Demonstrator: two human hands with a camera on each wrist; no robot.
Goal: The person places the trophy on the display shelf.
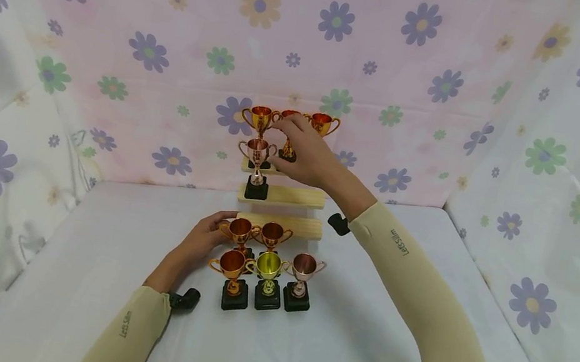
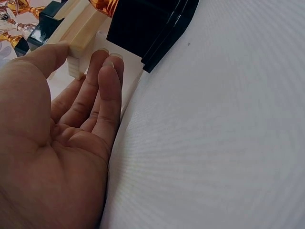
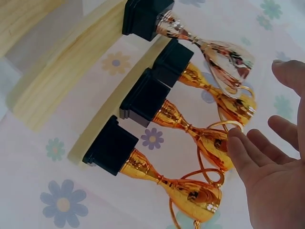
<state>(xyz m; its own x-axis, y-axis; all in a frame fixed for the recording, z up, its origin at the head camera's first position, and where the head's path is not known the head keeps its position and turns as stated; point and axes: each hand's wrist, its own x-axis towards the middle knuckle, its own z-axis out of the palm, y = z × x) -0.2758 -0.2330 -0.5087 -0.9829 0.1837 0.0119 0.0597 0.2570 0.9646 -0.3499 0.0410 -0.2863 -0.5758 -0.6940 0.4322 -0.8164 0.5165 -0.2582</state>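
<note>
My right hand is raised beside a rose-gold trophy cup standing on the left of the wooden stand's middle step. In the right wrist view its fingers are spread, with the fingertips close to the middle of three gold trophy cups on the top step; nothing is gripped. My left hand rests low at the left end of the bottom step. In the left wrist view its thumb touches the end of that wooden step, and the other fingers extend loosely beside it near the tablecloth.
Several trophies stand before the stand: two copper-coloured cups behind, then an orange cup, a yellow-gold cup and a pinkish cup in front. A white cloth covers the table; flowered fabric hangs behind and at both sides.
</note>
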